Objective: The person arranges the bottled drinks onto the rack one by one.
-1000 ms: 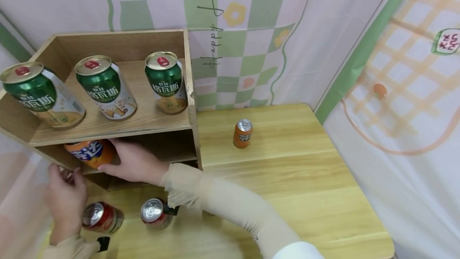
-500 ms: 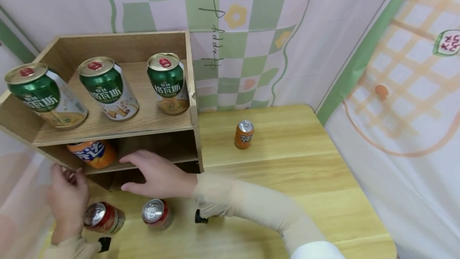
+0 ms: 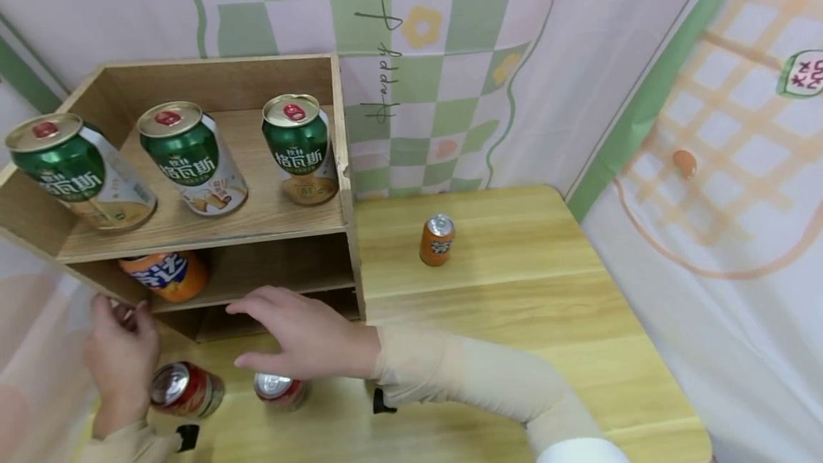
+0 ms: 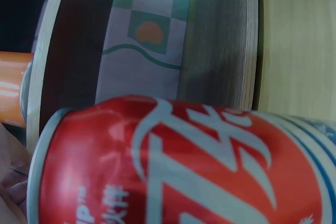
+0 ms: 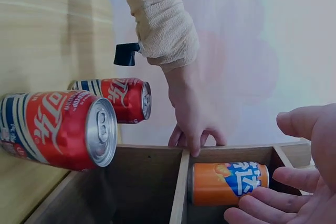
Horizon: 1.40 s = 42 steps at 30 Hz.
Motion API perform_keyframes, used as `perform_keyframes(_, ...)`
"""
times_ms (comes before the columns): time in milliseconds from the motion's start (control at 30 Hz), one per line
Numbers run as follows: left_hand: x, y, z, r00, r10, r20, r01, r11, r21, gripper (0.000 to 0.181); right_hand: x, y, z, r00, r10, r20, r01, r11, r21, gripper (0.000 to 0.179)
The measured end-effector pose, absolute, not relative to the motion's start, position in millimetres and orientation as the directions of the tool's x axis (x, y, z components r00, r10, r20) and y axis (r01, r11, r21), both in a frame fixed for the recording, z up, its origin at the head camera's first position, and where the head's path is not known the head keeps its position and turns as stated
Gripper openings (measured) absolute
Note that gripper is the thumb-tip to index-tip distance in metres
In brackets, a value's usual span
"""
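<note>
An orange soda can [image 3: 168,277] stands at the left end of the wooden shelf unit's [image 3: 345,170] middle level. My right hand [image 3: 311,338] is held in front of the unit, fingers loosely bent and holding nothing, apart from the can. In the right wrist view, that hand [image 5: 312,182] shows its spread fingers beside the orange can [image 5: 218,183]. My left hand [image 3: 122,356] grips the unit's left edge with curled fingers. Two red cola cans stand in front of the unit: the left one [image 3: 186,389] near my left wrist, the other [image 3: 279,393] partly hidden below my right hand.
Three green and white cans, a left [image 3: 83,173], a middle [image 3: 193,159] and a right one [image 3: 299,152], stand on the top level. A small orange can [image 3: 437,240] stands on the table [image 3: 514,349] right of the unit. A patterned cloth [image 3: 424,77] hangs behind.
My right hand has let go of the orange can and drawn back right and toward me. The can stays on the middle level. My left hand keeps its place.
</note>
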<state>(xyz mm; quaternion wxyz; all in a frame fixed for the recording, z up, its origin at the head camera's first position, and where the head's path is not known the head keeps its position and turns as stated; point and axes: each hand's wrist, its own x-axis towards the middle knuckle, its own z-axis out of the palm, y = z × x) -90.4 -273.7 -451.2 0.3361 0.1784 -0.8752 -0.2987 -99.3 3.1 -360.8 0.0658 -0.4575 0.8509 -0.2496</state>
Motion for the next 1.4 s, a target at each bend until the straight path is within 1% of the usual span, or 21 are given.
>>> perform_keyframes(267, -90, -273, -450, -0.712, -0.51, 0.484, -0.112, 0.762, 0.638, 0.026, -100, 24, -358, -0.575, -0.808, 0.13, -0.755, 0.463, -0.465, 0.06)
perform_keyframes(400, -91, -273, -451, -0.71, -0.507, 0.489, -0.108, 0.764, 0.636, 0.025, -103, 34, -353, -0.565, -0.813, 0.143, -0.754, 0.439, -0.489, 0.058)
perform_keyframes(567, -90, -273, -450, -0.712, -0.51, 0.483, -0.115, 0.763, 0.635, 0.025, -106, 50, -353, -0.549, -0.815, 0.187, -0.759, 0.391, -0.521, 0.055)
perform_keyframes(800, -90, -272, -450, -0.714, -0.511, 0.478, -0.11, 0.756, 0.645, 0.026, -109, 78, -359, -0.547, -0.794, 0.268, -0.758, 0.333, -0.561, 0.049)
perform_keyframes(1100, -91, -272, -450, -0.718, -0.503, 0.482, -0.092, 0.755, 0.65, 0.027, -112, 118, -361, -0.575, -0.709, 0.409, -0.756, 0.269, -0.596, 0.042)
perform_keyframes(1233, -92, -272, -449, -0.722, -0.504, 0.475, -0.095, 0.751, 0.653, 0.027, -118, 136, -361, -0.605, -0.64, 0.473, -0.748, 0.255, -0.612, 0.038)
perform_keyframes(1400, -91, -271, -448, -0.717, -0.523, 0.46, -0.119, 0.743, 0.659, 0.028, -131, 155, -360, -0.618, -0.581, 0.53, -0.752, 0.242, -0.613, 0.036)
